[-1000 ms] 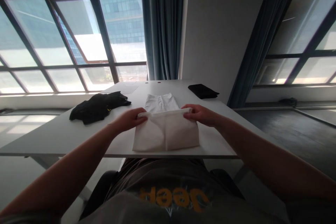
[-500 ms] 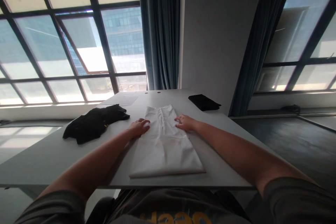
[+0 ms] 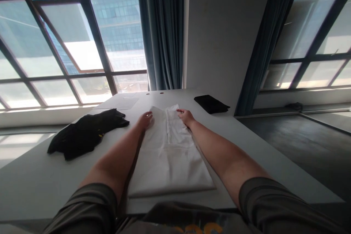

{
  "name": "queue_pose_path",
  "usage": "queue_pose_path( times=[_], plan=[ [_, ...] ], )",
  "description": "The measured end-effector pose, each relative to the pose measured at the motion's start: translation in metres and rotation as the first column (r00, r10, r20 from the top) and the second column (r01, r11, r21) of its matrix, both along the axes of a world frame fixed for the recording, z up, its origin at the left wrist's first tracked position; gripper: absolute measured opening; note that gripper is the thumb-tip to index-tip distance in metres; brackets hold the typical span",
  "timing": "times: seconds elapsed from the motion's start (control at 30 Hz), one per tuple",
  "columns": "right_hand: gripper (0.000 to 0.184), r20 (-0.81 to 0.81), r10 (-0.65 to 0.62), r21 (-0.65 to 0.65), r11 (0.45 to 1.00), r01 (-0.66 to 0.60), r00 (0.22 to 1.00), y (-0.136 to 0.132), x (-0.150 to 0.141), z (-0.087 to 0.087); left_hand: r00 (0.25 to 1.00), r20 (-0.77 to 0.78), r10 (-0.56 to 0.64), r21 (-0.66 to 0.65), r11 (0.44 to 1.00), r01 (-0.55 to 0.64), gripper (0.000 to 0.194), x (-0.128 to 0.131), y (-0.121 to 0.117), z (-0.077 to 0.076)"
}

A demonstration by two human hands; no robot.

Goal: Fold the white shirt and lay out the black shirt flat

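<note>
A white folded garment [image 3: 170, 168] lies lengthwise on the table in front of me, its broad folded edge nearest my body. A seam or fold line runs down the middle of its narrower far part, with small wrinkles to the right. At the far left corner my left hand [image 3: 144, 120] is closed on the cloth's edge. My right hand [image 3: 187, 117] pinches the far right corner between thumb and fingers. Both forearms reach along the garment's sides.
A crumpled black garment [image 3: 85, 133] lies on the white table [image 3: 230, 175] to the left. Toward the back right is a neatly folded black cloth [image 3: 211, 104]. Behind the table are a blue curtain [image 3: 161, 33], a pillar [image 3: 219, 36] and windows.
Both hands have slid forward along the garment's sides to its far corners and closed on the cloth. My view has moved closer, leaning over the table.
</note>
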State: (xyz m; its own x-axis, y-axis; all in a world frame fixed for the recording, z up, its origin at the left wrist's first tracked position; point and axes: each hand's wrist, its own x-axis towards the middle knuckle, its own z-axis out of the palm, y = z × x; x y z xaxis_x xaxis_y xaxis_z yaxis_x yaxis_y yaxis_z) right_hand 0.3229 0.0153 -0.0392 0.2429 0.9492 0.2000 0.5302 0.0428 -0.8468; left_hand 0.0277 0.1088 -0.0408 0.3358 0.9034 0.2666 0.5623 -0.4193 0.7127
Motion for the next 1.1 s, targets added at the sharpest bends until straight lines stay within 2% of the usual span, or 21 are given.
queue_pose_path(
  times=[0.07,0.13,0.2,0.27,0.33,0.37,0.4,0.47,0.53,0.6,0.67,0.73,0.77,0.8,0.87,0.93,0.97,1.03,1.1],
  plan=[
    [0.051,-0.076,-0.040,0.077,0.996,0.046,0.996,-0.009,0.001,0.007,0.991,0.131,-0.002,-0.007,1.000,0.003,0.069,-0.007,-0.006,0.007],
    [0.030,-0.144,0.007,0.173,0.985,0.018,0.990,-0.023,0.005,0.017,0.927,0.371,-0.051,-0.011,0.998,0.060,0.063,-0.022,-0.017,0.014],
    [0.005,-0.092,0.145,0.206,0.971,-0.124,0.985,-0.042,0.014,0.024,0.881,0.455,-0.131,-0.001,0.989,0.148,0.056,-0.041,-0.031,0.018],
    [0.014,0.090,0.337,0.113,0.932,-0.345,0.937,-0.064,0.028,0.029,0.867,0.435,-0.245,-0.042,0.956,0.291,0.051,-0.063,-0.046,0.017],
    [0.016,0.242,0.533,-0.088,0.845,-0.528,0.811,-0.085,0.040,0.030,0.850,0.371,-0.375,-0.099,0.894,0.437,0.044,-0.080,-0.061,0.012],
    [0.018,0.299,0.586,-0.178,0.810,-0.559,0.753,-0.093,0.044,0.030,0.854,0.321,-0.410,-0.117,0.877,0.465,0.039,-0.086,-0.068,0.011],
    [0.021,0.372,0.596,-0.218,0.801,-0.557,0.711,-0.100,0.047,0.030,0.863,0.265,-0.430,-0.114,0.875,0.471,0.033,-0.088,-0.073,0.010],
    [0.024,0.533,0.521,-0.179,0.840,-0.513,0.667,-0.106,0.046,0.029,0.909,0.102,-0.404,-0.038,0.912,0.409,0.019,-0.085,-0.081,0.011],
    [0.026,0.636,0.403,-0.047,0.871,-0.489,0.657,-0.106,0.038,0.027,0.950,-0.088,-0.299,0.121,0.943,0.309,0.012,-0.072,-0.089,0.016],
    [0.026,0.645,0.373,0.042,0.854,-0.518,0.667,-0.103,0.029,0.024,0.947,-0.242,-0.212,0.273,0.922,0.276,0.014,-0.057,-0.097,0.019],
    [0.031,0.610,0.456,0.038,0.800,-0.598,0.648,-0.101,0.020,0.019,0.878,-0.385,-0.285,0.274,0.873,0.403,0.024,-0.044,-0.105,0.019],
    [0.042,0.592,0.557,-0.026,0.735,-0.677,0.583,-0.102,0.013,0.016,0.778,-0.504,-0.376,0.182,0.834,0.521,0.039,-0.037,-0.114,0.017],
    [0.047,0.599,0.581,-0.062,0.720,-0.691,0.551,-0.103,0.011,0.016,0.744,-0.550,-0.379,0.148,0.833,0.533,0.044,-0.035,-0.117,0.016],
    [0.049,0.619,0.576,-0.095,0.729,-0.678,0.533,-0.105,0.010,0.017,0.730,-0.594,-0.338,0.136,0.852,0.505,0.048,-0.035,-0.120,0.016],
    [0.046,0.674,0.482,-0.131,0.823,-0.552,0.559,-0.107,0.008,0.022,0.731,-0.667,-0.147,0.178,0.921,0.347,0.048,-0.036,-0.123,0.020],
    [0.042,0.669,0.367,-0.174,0.923,-0.344,0.646,-0.109,0.007,0.028,0.706,-0.706,0.050,0.216,0.965,0.148,0.047,-0.039,-0.126,0.028],
    [0.042,0.619,0.332,-0.220,0.943,-0.249,0.712,-0.109,0.006,0.032,0.691,-0.718,0.088,0.201,0.976,0.084,0.048,-0.040,-0.127,0.032],
    [0.045,0.443,0.288,-0.332,0.932,-0.143,0.849,-0.109,0.004,0.037,0.677,-0.729,0.098,0.160,0.987,0.029,0.051,-0.040,-0.130,0.040],
    [0.050,0.269,0.256,-0.402,0.906,-0.134,0.928,-0.109,0.000,0.040,0.677,-0.731,0.090,0.143,0.990,0.023,0.053,-0.037,-0.133,0.043]
  ],
)
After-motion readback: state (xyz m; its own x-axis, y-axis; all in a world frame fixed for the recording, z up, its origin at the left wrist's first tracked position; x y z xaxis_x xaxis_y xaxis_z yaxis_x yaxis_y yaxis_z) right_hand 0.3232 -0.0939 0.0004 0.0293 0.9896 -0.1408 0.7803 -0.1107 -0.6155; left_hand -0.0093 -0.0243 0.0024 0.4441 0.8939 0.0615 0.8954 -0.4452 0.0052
